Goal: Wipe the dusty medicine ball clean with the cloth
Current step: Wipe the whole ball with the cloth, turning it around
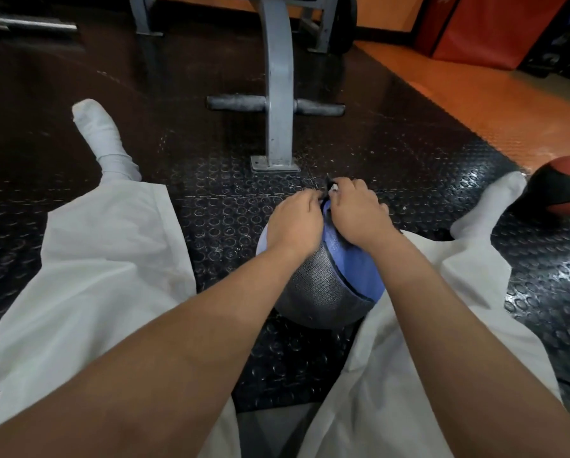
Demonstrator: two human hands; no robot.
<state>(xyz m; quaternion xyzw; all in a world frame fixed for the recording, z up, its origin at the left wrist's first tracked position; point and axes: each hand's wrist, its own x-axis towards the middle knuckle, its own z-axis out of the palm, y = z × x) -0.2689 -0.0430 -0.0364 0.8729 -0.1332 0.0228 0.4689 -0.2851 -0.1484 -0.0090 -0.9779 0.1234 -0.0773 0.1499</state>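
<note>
One grey-and-blue medicine ball [323, 285] is seen resting on a black studded rubber mat [227, 200], just toward 5 o'clock from the middle of the view, between the outstretched legs of a seated person. Its blue panel is turned toward 2 o'clock and its textured grey panel toward 7 o'clock. The left hand [293, 223] is laid palm down on the ball's upper surface at 11 o'clock, with the fingers bent over the far side; whether anything is pinched by them cannot be told. The right hand [356, 213] is placed on the blue panel at 1 o'clock, its fingers curled and closed on a small white-and-dark scrap of fabric [333, 187] at the ball's 12 o'clock edge, where the fingertips of the two hands nearly meet. Too little of the scrap is shown for more to be said of it. The ball is flanked by white trouser legs [105, 259], the one at 3 o'clock touching it. White-socked feet [102, 133] are seen at 10 o'clock and 2 o'clock. A grey metal bench frame [278, 94] is bolted to the mat at 12 o'clock, near the hands. A red-and-black ball [564, 186] is cut off by the frame edge at 2 o'clock, just beside the right foot. Orange flooring [491, 104] and a red pad [488, 28] are visible farther off at 1 o'clock, and a steel bar [29, 26] at 10 o'clock.
</note>
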